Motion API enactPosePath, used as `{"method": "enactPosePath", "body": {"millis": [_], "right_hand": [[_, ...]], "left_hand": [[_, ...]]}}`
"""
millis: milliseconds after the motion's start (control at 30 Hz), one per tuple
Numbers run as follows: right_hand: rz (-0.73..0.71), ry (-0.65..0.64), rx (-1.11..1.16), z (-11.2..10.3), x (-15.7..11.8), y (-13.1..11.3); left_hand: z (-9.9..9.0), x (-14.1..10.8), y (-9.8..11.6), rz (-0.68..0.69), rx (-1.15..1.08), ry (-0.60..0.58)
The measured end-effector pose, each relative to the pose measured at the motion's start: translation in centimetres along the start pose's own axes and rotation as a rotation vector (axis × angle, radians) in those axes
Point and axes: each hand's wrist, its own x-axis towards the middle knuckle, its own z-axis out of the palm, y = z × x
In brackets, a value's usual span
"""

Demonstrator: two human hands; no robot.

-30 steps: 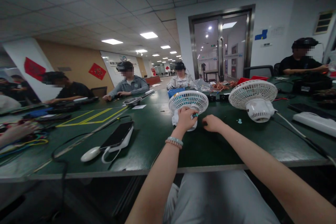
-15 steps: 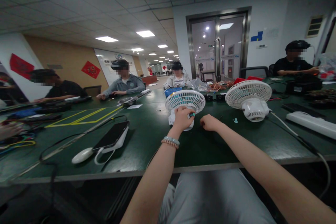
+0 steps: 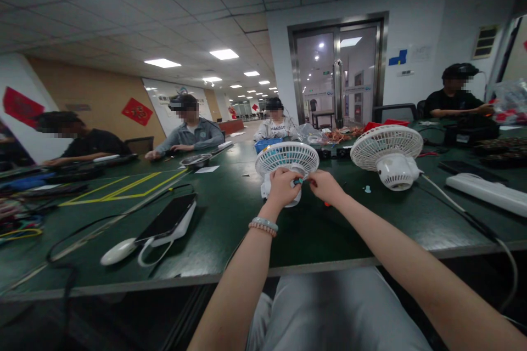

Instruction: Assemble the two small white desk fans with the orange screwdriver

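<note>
A white fan (image 3: pixel 287 154) with a round grille stands in front of me, partly covered by my hands. My left hand (image 3: pixel 283 186) is closed at its motor housing, with a small teal and dark piece (image 3: pixel 297 181) showing between thumb and fingers. Close beside that piece, just to the right, my right hand (image 3: pixel 327 186) is closed in a pinch; whatever it holds is hidden. A small orange spot (image 3: pixel 328 203) shows under the right hand, too small to name.
A second white fan (image 3: pixel 387 156) stands right, its cable running to the table edge. A small light-blue part (image 3: pixel 367 189) lies near it. A phone (image 3: pixel 167 222) on a white stand is left, a white power strip (image 3: pixel 486 193) far right. Several people sit around the green table (image 3: pixel 230 230).
My right hand has moved up and left, closing the gap to my left hand. The orange spot has come into view. My left hand stays at the fan.
</note>
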Motion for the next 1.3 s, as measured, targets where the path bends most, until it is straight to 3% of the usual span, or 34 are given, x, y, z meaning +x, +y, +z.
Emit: {"method": "enactPosePath", "body": {"millis": [67,167,633,1300], "right_hand": [[-0.021,0.125,0.066,-0.2,0.1,-0.5],[-0.079,0.190,0.144,-0.3,0.0,-0.9],[-0.108,0.246,0.280,0.3,0.3,-1.8],[-0.097,0.240,0.297,0.6,0.3,-1.7]], "left_hand": [[0.1,0.0,-0.1,-0.003,0.004,0.000],[0.2,0.0,-0.1,-0.005,0.009,-0.004],[0.2,0.2,-0.3,-0.024,0.019,0.013],[0.6,0.3,-0.2,-0.013,0.022,0.027]]}}
